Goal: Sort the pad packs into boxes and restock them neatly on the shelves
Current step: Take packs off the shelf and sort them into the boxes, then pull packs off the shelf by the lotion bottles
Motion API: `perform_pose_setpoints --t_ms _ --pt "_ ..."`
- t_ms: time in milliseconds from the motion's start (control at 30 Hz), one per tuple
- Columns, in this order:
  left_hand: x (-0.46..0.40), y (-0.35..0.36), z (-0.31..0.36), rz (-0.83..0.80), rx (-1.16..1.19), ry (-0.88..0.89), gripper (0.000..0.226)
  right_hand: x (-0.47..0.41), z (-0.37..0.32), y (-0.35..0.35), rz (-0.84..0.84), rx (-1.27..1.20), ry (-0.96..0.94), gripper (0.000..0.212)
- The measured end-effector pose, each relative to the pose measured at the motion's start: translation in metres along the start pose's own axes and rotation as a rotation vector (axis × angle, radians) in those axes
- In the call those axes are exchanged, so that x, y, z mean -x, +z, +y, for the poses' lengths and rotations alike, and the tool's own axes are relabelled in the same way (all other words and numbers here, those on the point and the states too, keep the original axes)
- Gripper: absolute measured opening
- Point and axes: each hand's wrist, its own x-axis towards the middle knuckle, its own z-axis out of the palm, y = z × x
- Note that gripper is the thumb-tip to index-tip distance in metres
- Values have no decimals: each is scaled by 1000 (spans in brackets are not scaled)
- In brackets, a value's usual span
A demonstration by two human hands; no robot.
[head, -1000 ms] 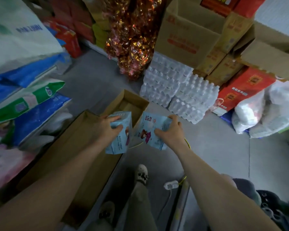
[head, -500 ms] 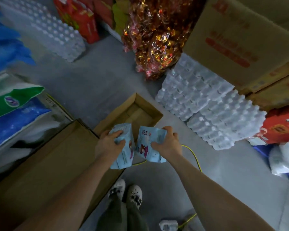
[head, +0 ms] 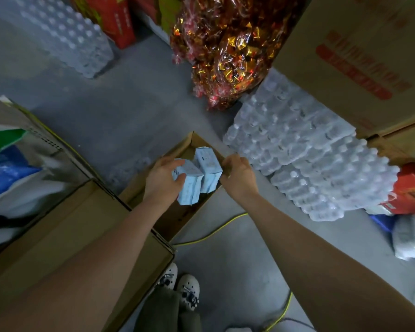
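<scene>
The left hand (head: 162, 179) curls its fingers around one blue pad pack (head: 188, 185). The right hand (head: 240, 174) grips a second blue pad pack (head: 207, 170) pressed right beside the first. Under both hands sits a small open cardboard box (head: 189, 144). Wrapped water bottles (head: 309, 164) lie past the right hand.

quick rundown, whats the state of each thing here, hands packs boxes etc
left hand: grips the left pad pack
left pad pack: held over the small box, tilted
right hand: holds the right pad pack at its side
right pad pack: held over the small box, touching the left pack
small box: open, flaps up, contents hidden
big box: on the floor beside the small one
water bottle packs: shrink-wrapped, stacked on the floor
yellow cable: loose on the floor
</scene>
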Motion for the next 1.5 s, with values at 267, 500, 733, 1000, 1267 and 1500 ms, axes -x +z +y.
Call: perform_pose_setpoints --t_ms 267,500,733,1000,1267,1500 --pt "42 -60 27 32 -85 80 33 46 -19 -43 -65 88 -138 24" --pt "121 -126 53 246 -109 165 23 115 -77 -83 -92 207 -454 20" --pt "253 -198 58 450 -156 180 19 232 -135 -109 -71 325 -807 23" --pt "420 -275 26 681 -172 65 15 371 -229 -95 -109 398 -1160 21" --pt "582 -341 -57 868 -191 -117 20 504 -337 -23 -178 482 -1486 23" --pt "752 -405 -156 993 -237 -335 20 662 -434 90 -263 490 -1675 26"
